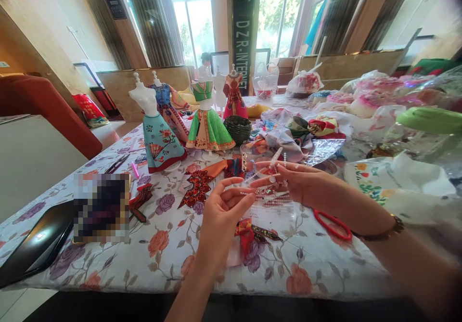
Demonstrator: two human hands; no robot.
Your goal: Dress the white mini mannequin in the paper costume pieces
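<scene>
My left hand [225, 204] is raised over the table's middle, thumb and fingers closed in a pinch on one end of a thin string of beads [258, 191]. Facing it from the right, my right hand [301, 180] has its fingers bent around more of the beads, and small pearl-like strands show between and above them. Under the hands lies a clear plastic sheet [277, 211] with rows of beads, partly covered by the fingers. Close by are a red patterned fabric piece [198, 185], a red and black fabric scrap [249, 233] and a red scissor handle [332, 225].
Small dress forms stand behind, one in a light-blue skirt [162, 141], another in a green skirt [211, 129]. A dark woven basket [238, 129] is beside them. A black tray-like object [39, 235] lies left. Plastic bags [378, 96] crowd the right. A person [205, 59] is in the background.
</scene>
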